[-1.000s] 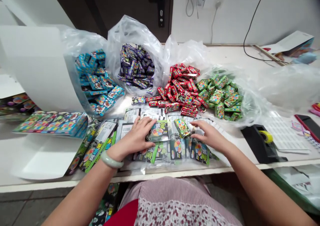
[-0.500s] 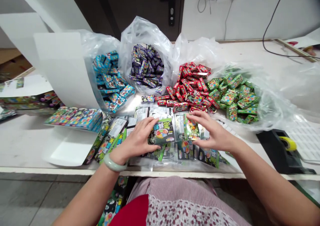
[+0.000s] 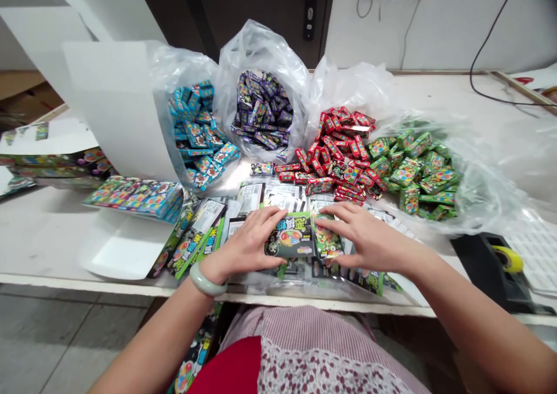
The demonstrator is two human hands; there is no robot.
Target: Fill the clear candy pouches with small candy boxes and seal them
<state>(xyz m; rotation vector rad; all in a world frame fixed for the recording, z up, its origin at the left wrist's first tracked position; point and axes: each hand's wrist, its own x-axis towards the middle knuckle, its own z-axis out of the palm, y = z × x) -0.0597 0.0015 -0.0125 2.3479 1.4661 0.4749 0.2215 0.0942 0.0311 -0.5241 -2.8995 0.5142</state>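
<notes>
My left hand (image 3: 246, 246), with a pale jade bangle (image 3: 208, 286) on its wrist, holds a dark green printed packet (image 3: 289, 235) flat against the pile. My right hand (image 3: 369, 237) grips a small green box of candy (image 3: 326, 237) and presses it against the packet's right edge. Under both hands lies a spread of flat printed packets and clear wrappers (image 3: 343, 278), partly hidden by my fingers. Just beyond my fingertips, red candy boxes (image 3: 335, 156) spill from their bag.
Behind the hands stand open plastic bags of blue boxes (image 3: 200, 133), purple boxes (image 3: 261, 109) and green boxes (image 3: 413, 173). A row of boxed packs (image 3: 134, 199) lies at the left by a white card sheet (image 3: 113, 104). A black tape dispenser (image 3: 491, 266) sits at the right, near the table's front edge (image 3: 65, 279).
My hands have moved closer together, bringing the small green box up against the dark packet. The whole scene has shifted slightly to the right in view.
</notes>
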